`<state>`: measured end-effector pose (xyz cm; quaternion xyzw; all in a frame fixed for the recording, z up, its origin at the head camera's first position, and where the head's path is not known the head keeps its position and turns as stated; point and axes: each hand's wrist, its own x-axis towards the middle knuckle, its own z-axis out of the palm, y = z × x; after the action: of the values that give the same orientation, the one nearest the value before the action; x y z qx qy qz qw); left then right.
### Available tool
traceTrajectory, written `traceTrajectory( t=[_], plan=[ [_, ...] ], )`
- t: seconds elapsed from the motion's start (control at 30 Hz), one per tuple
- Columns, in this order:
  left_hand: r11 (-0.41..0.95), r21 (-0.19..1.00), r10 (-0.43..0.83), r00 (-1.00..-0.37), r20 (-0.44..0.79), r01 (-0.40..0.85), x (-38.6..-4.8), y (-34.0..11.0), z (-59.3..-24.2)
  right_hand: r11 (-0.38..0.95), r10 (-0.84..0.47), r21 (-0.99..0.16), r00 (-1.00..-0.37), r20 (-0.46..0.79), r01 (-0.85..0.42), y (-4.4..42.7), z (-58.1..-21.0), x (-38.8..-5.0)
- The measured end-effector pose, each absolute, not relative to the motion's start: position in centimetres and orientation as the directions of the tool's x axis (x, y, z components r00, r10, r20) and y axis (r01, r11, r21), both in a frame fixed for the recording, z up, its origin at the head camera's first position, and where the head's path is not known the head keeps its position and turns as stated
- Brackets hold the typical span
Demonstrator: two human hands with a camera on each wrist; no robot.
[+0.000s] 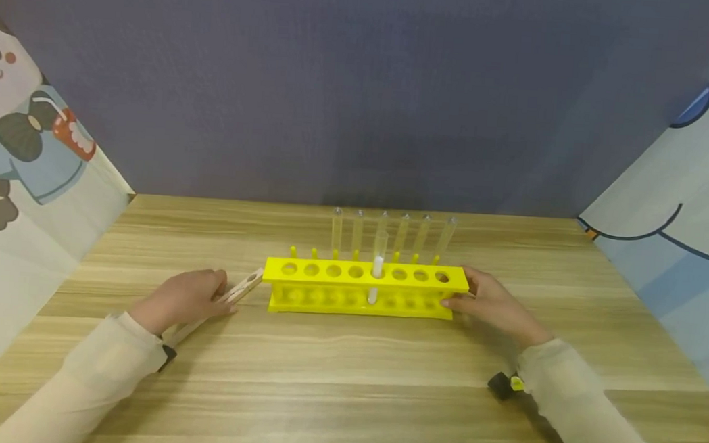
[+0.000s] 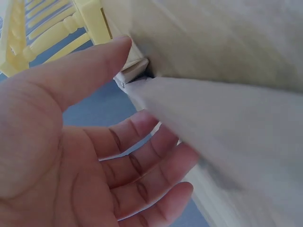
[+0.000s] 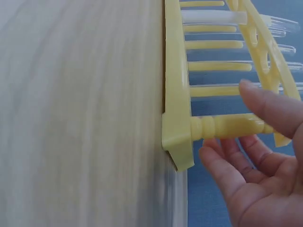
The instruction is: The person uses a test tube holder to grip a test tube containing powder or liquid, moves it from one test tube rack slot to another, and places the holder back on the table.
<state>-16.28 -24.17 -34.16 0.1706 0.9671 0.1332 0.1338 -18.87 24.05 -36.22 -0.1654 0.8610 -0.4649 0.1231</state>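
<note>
A yellow test tube rack (image 1: 361, 312) stands on the wooden table. One test tube (image 1: 378, 266) with white contents sits in a hole right of its middle; several clear test tubes (image 1: 338, 230) stand upside down on the pegs behind. At the rack's right end my right hand (image 1: 498, 308) holds it, thumb and fingers around the end post (image 3: 227, 126). Beside the left end, my left hand (image 1: 185, 296) has thumb and fingers about a wooden test tube clamp (image 1: 247, 284), which slants toward the rack. The clamp's handle (image 2: 227, 113) looms blurred in the left wrist view.
A dark blue-grey panel (image 1: 362, 93) rises behind the table's (image 1: 344, 383) back edge. Printed cartoon sheets flank both sides, on the left (image 1: 29, 161) and right (image 1: 666, 200). A dark wrist strap part (image 1: 501, 386) shows beside the right sleeve.
</note>
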Motion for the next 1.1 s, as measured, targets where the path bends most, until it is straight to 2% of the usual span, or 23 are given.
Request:
traceTrajectory(
  t=[0.23, 0.47, 1.1],
  plan=[
    [0.914, 0.280, 0.359, -0.907, -0.221, 0.293, -16.21, -24.09, -34.33, 0.498, -0.356, -0.860, -0.930, -0.086, -0.111, 23.96, -36.70, -19.01],
    [0.898, 0.325, 0.376, -0.900, -0.220, 0.296, -16.13, -24.09, -34.31, 0.484, -0.342, -0.870, -0.935, -0.092, -0.091, 23.90, -37.10, -19.15],
    [0.913, 0.259, 0.350, -0.931, -0.098, 0.316, -16.40, -24.75, -34.51, 0.512, -0.324, -0.855, -0.940, -0.104, -0.082, 23.64, -36.90, -19.21]
  ],
)
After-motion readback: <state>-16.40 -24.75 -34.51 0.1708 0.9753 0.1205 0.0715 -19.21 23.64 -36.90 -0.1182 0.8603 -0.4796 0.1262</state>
